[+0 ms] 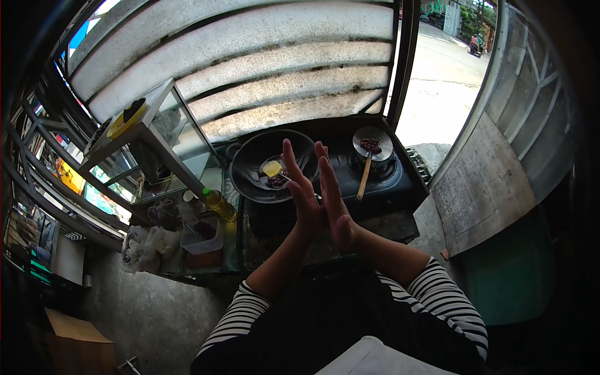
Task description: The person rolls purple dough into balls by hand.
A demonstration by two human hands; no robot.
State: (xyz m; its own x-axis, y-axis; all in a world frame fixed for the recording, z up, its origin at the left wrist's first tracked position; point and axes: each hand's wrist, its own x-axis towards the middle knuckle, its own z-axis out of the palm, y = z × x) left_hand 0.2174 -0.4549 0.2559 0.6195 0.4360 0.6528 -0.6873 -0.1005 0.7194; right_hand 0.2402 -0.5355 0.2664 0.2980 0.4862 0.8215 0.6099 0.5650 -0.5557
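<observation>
My left hand (303, 199) and my right hand (338, 201) are raised upright in front of me, palms facing each other. They meet or nearly meet at the heels, and a narrow gap shows between the fingertips. Neither holds anything. Behind them a dark wok (243, 171) sits on the stove. Inside it are dark reddish round pieces (276, 181) and a yellow-headed utensil (272, 168), its handle partly hidden by my left hand. To the right, a wooden-handled skimmer (364, 177) holds more dark red balls (371, 146) over the other burner.
Left of the black stove (335, 185) stand a yellow bottle with a green cap (220, 205), a clear plastic tub (201, 241) and plastic bags (143, 248). A glass display case (187, 136) rises behind them, bearing a yellow dish (123, 126). A wooden board (483, 187) leans at right.
</observation>
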